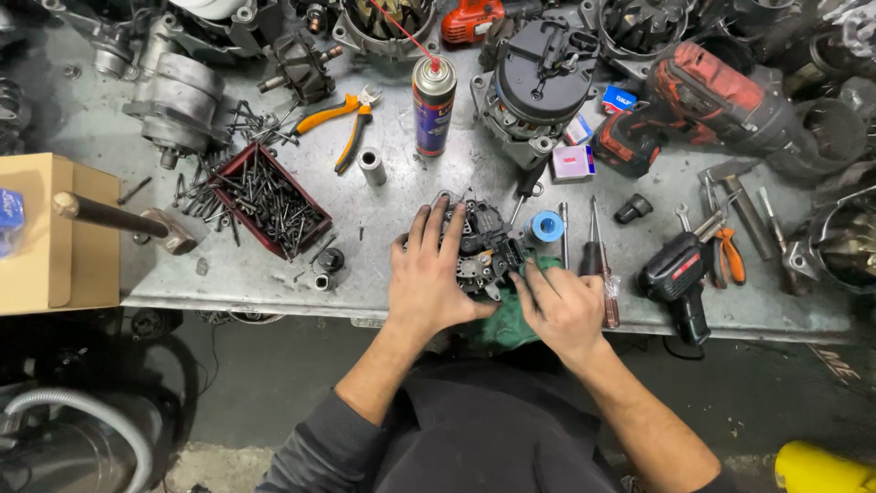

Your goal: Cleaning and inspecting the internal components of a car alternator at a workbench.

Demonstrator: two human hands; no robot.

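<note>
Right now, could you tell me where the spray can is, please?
In the head view, the spray can stands upright at the back middle of the bench, between the orange pliers on its left and a black alternator on its right.

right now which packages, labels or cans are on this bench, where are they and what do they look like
Spray can: upright at back centre, blue and purple label, red straw.
Small box: right of the can, white with pink label.
Small blue box: behind it, blue and white.
Cardboard box: left edge, plain brown.
Tape roll: by the black part under the hands, blue and white.
</note>
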